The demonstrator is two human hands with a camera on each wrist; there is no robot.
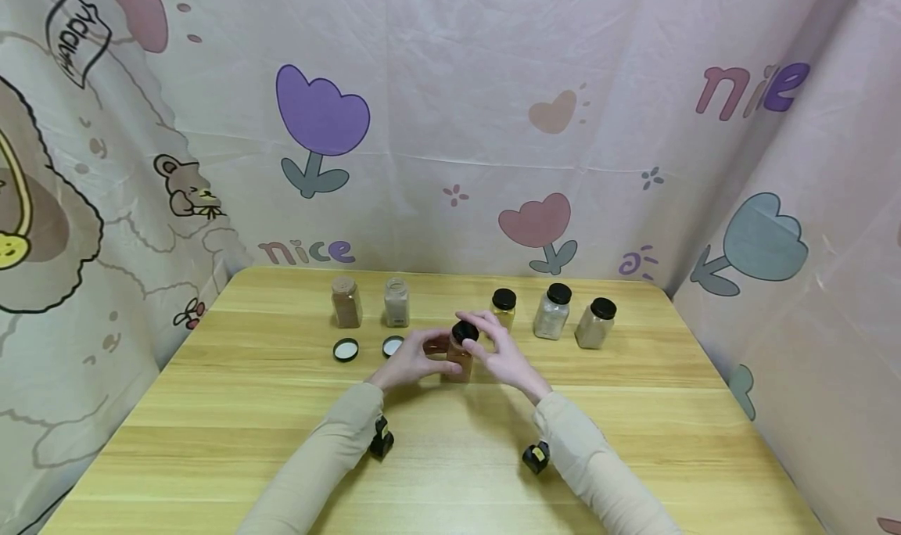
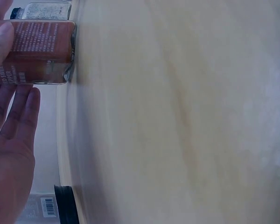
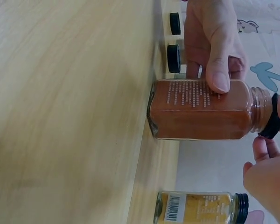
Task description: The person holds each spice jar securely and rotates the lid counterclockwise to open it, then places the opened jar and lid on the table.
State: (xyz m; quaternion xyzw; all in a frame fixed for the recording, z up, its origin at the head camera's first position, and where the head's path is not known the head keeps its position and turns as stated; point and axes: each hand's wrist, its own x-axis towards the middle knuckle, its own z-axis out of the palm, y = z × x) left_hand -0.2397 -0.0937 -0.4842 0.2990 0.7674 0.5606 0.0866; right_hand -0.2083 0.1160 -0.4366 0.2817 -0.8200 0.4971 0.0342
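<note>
A clear glass spice jar point(image 3: 200, 109) of reddish-brown powder stands upright near the middle of the wooden table. My left hand point(image 1: 415, 359) grips its body from the left, thumb in front and fingers on the far side. The black lid point(image 3: 272, 119) sits tilted at the top, with the neck's screw threads showing below it. My right hand point(image 1: 503, 351) pinches this lid between thumb and fingers. Whether the jar's base touches the table is hard to tell.
Two open jars, one of brown powder point(image 1: 347, 304) and one greyish point(image 1: 397, 304), stand back left. Their black lids point(image 1: 346, 350) lie upturned before them. Back right are three capped jars: yellow point(image 1: 504, 308), whitish point(image 1: 552, 314) and grey-beige point(image 1: 595, 325). A printed curtain point(image 1: 436, 128) hangs behind.
</note>
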